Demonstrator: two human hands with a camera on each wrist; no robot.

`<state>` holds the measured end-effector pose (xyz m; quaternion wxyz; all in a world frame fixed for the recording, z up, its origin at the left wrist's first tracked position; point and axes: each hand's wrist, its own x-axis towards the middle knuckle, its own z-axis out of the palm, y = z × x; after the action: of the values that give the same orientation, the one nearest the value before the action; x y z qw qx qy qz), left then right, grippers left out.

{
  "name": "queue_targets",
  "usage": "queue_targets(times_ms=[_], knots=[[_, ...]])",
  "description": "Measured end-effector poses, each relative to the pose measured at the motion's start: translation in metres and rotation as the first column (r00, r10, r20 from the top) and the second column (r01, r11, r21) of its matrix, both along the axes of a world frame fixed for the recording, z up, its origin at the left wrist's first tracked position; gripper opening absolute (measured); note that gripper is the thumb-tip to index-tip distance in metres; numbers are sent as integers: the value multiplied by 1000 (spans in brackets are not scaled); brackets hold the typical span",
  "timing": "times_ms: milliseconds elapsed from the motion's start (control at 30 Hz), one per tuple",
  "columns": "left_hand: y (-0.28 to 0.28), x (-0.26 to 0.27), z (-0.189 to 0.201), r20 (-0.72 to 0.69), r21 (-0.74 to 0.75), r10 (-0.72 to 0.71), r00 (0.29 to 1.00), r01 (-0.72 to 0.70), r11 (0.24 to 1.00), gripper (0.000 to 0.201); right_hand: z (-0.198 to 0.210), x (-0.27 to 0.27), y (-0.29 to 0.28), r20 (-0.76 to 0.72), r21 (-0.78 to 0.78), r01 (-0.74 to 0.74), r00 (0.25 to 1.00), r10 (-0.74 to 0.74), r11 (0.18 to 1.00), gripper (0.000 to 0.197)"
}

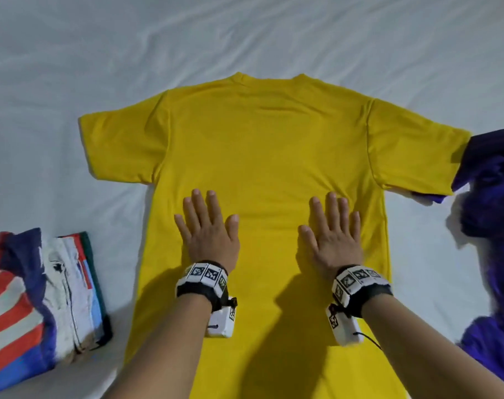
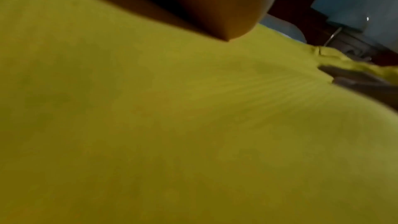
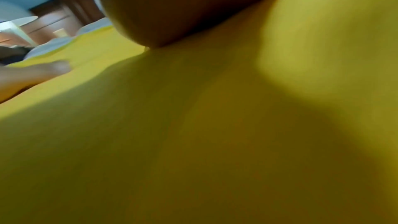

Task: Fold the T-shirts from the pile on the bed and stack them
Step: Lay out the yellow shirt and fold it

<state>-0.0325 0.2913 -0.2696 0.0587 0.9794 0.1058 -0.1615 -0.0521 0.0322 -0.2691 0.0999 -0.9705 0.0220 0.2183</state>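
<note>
A yellow T-shirt [image 1: 268, 145] lies spread flat on the white bed sheet [image 1: 245, 33], collar away from me and both sleeves out. My left hand [image 1: 207, 226] presses palm-down on its middle with fingers straight and spread. Beside it my right hand [image 1: 334, 228] lies flat on the shirt the same way. In the left wrist view the yellow T-shirt [image 2: 172, 125] fills the picture under the heel of my palm, and the right hand's fingers [image 2: 361, 81] show at the edge. The right wrist view shows the yellow T-shirt [image 3: 193, 142] and the other hand's thumb [image 3: 34, 74].
A stack of folded shirts [image 1: 43, 295] with red, white and blue prints sits at the left. A crumpled purple shirt pile [image 1: 492, 226] lies at the right, touching the yellow shirt's right sleeve. Dark wooden furniture [image 2: 301, 6] stands beyond the bed.
</note>
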Motion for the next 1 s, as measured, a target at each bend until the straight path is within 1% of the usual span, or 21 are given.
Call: queue_targets(times_ms=[33,67,100,167,233,300,333,367,400,433,467,500,533,600,667,767,833,900,933,1000], knots=[[-11,-1,7,-26,-19,50,998,-51,999,72,3,1,-13,-10,7,24,1000,-24,1000,67],[-27,-1,14,-30,-62,71,997,-73,995,70,7,3,-23,-8,27,20,1000,-20,999,67],[-45,0,23,-11,-125,63,998,-64,990,65,14,8,-33,9,54,-4,1000,3,999,65],[-86,-1,39,85,-272,-24,996,46,961,49,32,25,-52,89,94,-46,995,38,995,56],[-134,-3,49,169,-386,-95,981,154,910,36,49,48,-75,224,142,-50,974,17,989,42],[-181,-1,55,157,-462,-129,979,188,867,33,58,78,-103,350,191,-32,936,-37,981,28],[-202,2,57,113,-469,-158,981,193,862,37,60,93,-117,378,189,-11,924,-63,982,23],[-221,6,57,54,-462,-186,981,190,866,47,61,109,-130,387,169,17,918,-83,985,20],[-237,11,57,-15,-456,-194,981,166,874,62,61,124,-141,387,139,47,917,-97,989,21],[-251,16,55,-86,-449,-173,981,117,886,78,61,139,-149,382,100,73,918,-106,992,23],[-264,22,52,-142,-430,-131,981,58,901,91,60,153,-156,373,53,91,922,-104,994,27],[-275,27,48,-174,-395,-85,981,10,919,96,59,166,-162,349,3,93,933,-88,996,31],[-284,32,43,-179,-355,-45,983,-21,935,96,57,178,-167,309,-36,81,949,-67,996,36],[-295,40,36,-161,-302,14,987,-63,951,87,51,196,-173,214,-49,67,975,-55,997,45],[-297,45,33,-164,-293,26,986,-73,953,77,46,208,-171,147,-25,100,985,-95,995,55],[-290,47,33,-160,-299,-8,987,-41,953,53,44,218,-165,126,-72,132,984,-123,989,62],[-280,47,32,-106,-322,-60,993,22,946,36,46,222,-162,128,-111,133,985,-118,985,53],[-266,46,32,-52,-387,-87,995,60,920,23,50,226,-155,140,-95,126,984,-112,987,37],[-258,46,32,-45,-447,-74,996,47,893,19,52,228,-151,158,-61,129,980,-118,990,32],[-243,47,34,-76,-574,-21,997,-26,819,17,56,229,-139,211,25,125,969,-127,992,29]])
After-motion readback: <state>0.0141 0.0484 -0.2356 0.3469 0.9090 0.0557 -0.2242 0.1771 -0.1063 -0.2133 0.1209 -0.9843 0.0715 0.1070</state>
